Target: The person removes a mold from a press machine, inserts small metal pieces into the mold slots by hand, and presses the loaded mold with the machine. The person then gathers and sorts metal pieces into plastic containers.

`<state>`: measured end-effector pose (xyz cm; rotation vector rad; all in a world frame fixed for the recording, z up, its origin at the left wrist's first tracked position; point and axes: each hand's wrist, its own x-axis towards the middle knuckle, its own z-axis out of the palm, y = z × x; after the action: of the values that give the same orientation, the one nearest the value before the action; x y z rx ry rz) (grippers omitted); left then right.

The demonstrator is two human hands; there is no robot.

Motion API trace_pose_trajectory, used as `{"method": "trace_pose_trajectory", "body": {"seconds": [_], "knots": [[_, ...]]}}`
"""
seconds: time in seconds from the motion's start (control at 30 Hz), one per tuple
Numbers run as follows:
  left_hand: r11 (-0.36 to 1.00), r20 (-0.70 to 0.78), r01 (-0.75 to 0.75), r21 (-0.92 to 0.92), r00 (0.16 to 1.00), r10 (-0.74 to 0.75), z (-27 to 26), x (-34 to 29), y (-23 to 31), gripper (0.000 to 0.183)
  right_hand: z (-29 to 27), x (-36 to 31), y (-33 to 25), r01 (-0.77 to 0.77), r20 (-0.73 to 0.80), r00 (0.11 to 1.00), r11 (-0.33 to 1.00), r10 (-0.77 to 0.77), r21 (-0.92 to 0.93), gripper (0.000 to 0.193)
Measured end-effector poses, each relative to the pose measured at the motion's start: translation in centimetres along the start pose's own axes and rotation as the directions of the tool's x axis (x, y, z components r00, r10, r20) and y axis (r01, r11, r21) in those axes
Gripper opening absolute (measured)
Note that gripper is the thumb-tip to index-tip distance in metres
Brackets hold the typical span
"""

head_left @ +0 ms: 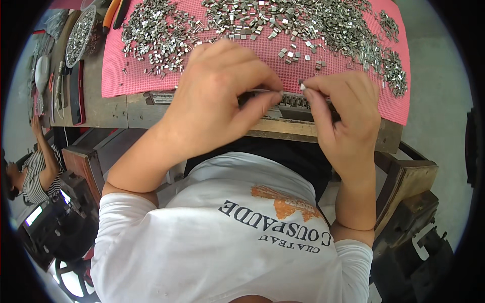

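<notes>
My left hand (217, 91) is closed in a pinch over a long metal fixture (161, 98) along the table's near edge. Whatever its thumb and forefinger hold, if anything, is too small to make out. Close by on the right, my right hand (351, 103) pinches a small metal piece (302, 86) between thumb and forefinger. Between the two hands shows a toothed or slotted stretch of the fixture (295, 101); the rest of it is partly covered by my hands. Loose small metal pieces (290, 54) lie on the pink mat (113, 76) just beyond my fingertips.
Heaps of metal pieces (252, 22) cover the mat's far part. At left are a clear tub of pieces (81, 35), orange-handled pliers (110, 16), a dark red-edged case (77, 93) and a white computer mouse (42, 73). Another person (38, 169) sits at far left.
</notes>
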<state>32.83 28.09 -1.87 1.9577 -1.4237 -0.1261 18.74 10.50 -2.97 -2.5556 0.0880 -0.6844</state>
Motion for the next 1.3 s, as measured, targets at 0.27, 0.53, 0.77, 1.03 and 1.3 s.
{"method": "trace_pose_trajectory", "body": {"seconds": [0.27,0.53,0.77,1.03,1.3], "knots": [[0.995,-0.134,-0.031,0.091,0.990,0.043,2.1,-1.8,0.9,0.022,0.7,-1.6,-0.7,0.100,-0.033,0.994,0.995,-0.100,0.012,0.025],[0.998,-0.114,0.040,0.038,0.993,-0.036,2.4,-1.6,1.0,0.024,1.0,-1.6,-1.1,0.130,-0.031,0.991,0.990,-0.132,-0.060,0.027],[0.990,-0.090,0.116,-0.084,0.988,-0.123,2.3,-1.6,0.9,0.026,1.0,-1.8,-1.0,0.090,-0.055,0.994,0.996,-0.091,-0.019,0.025],[0.999,-0.155,-0.002,0.033,0.988,0.007,2.8,-1.8,0.7,0.031,1.0,-1.5,-0.8,0.093,-0.040,0.995,0.995,-0.094,-0.018,0.026],[0.970,-0.195,-0.166,0.179,0.960,0.201,2.9,-2.1,-0.4,0.030,0.8,-0.3,-2.5,0.038,0.158,0.987,0.985,-0.010,-0.171,0.022]]}}
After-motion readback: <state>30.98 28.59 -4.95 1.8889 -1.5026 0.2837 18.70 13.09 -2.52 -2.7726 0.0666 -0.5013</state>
